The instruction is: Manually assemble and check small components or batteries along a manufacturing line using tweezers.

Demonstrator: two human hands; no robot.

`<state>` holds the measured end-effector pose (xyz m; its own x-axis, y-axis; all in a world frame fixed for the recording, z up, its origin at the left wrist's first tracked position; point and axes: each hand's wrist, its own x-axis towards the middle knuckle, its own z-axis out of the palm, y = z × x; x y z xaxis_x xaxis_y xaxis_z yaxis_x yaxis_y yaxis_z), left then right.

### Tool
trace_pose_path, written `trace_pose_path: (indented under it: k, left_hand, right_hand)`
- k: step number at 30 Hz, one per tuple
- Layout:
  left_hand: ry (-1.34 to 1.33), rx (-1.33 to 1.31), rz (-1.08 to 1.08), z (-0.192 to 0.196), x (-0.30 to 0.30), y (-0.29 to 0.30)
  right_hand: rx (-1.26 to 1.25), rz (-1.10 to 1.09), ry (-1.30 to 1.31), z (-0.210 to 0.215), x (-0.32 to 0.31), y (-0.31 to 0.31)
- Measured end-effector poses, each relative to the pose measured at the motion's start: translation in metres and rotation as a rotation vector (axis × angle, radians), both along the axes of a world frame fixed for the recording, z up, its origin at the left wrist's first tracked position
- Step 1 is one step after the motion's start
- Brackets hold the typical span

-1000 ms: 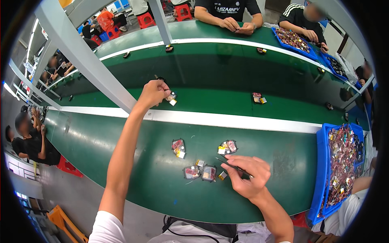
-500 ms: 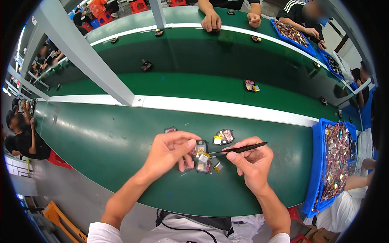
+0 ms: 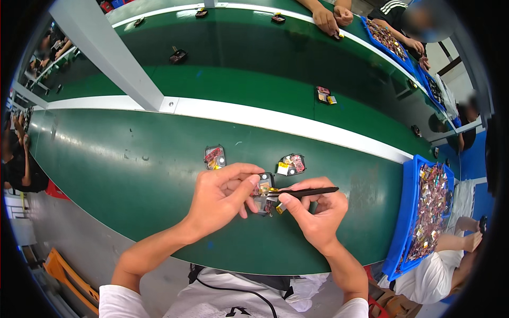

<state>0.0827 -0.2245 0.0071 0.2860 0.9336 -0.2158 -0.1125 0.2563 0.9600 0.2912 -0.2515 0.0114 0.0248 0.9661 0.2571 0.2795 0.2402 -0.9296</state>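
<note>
My left hand (image 3: pixel 220 199) pinches a small black electronic module (image 3: pixel 263 191) with red and yellow parts, holding it just above the green table (image 3: pixel 132 175). In my right hand (image 3: pixel 315 212) I grip black tweezers (image 3: pixel 307 192), whose tips touch the module. Two more such modules lie on the table beyond my hands, one (image 3: pixel 214 157) to the left and one (image 3: pixel 291 164) to the right.
A blue bin (image 3: pixel 405 222) full of small parts stands at the right. A white strip (image 3: pixel 275 122) divides the table from a green conveyor belt carrying further modules (image 3: pixel 323 95). Other people's hands (image 3: pixel 331 18) work at the far side. A grey post (image 3: pixel 111 58) slants at upper left.
My left hand came back from the conveyor belt and took up a module; both hands now meet closer together over it, with the tweezers brought onto the module.
</note>
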Motion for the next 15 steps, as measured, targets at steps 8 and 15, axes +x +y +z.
trace_pose_path:
  k: [8,15]
  left_hand:
    - [0.035,0.115,0.006,-0.0025,0.0026,-0.0059]
    - [0.106,0.290,0.068,-0.0089,0.0086,-0.0095]
  right_hand:
    - [-0.160,-0.023,0.104,0.0041,-0.0037,-0.0018]
    - [-0.289,-0.033,0.184,0.0070,-0.0052,-0.0021]
